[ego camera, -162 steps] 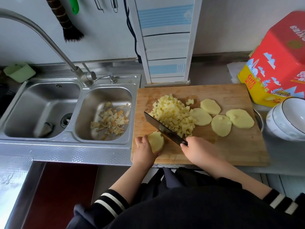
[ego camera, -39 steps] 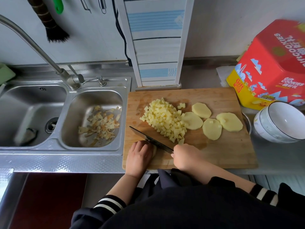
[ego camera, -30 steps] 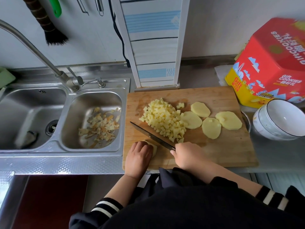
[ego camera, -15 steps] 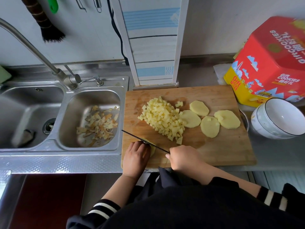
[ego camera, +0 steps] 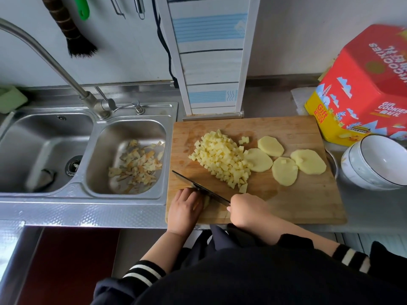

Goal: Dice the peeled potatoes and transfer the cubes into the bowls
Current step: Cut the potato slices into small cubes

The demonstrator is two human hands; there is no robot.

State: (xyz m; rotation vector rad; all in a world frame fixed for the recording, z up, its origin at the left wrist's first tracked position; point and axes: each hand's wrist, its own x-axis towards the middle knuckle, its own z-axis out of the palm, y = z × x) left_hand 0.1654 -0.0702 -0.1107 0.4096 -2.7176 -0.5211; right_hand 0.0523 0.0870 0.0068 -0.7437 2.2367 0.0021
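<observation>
At the near edge of the board (ego camera: 308, 208), close to its left corner, the left hand (ego camera: 185, 209) lies curled over a potato piece (ego camera: 207, 201). Only a small pale part of this piece shows beside the fingers, so I cannot say surely how much of it is left. Some seconds ago it was a clear rounded slab beside the hand; now the hand covers almost all of it, which suggests it has been cut down a good deal.

The right hand (ego camera: 246, 210) is closed around the handle of the knife (ego camera: 198, 187), and the handle itself is hidden inside the hand. The blade runs from this hand toward the left edge of the board and crosses just over the left fingers. A second ago its flat side showed wide; now it looks like a thin dark line, so it has turned upright into a cutting stroke.

Farther in, the pile of cubes (ego camera: 220, 159) lies in the middle of the board as it did before, and four slices (ego camera: 285, 170) lie to its right, not yet cut. Beyond the right edge of the board, the bowls (ego camera: 372, 166) stand on the bench (ego camera: 374, 208), and the top one holds no cubes. I judge that the dicing is about half done and the transfer has not begun.
</observation>
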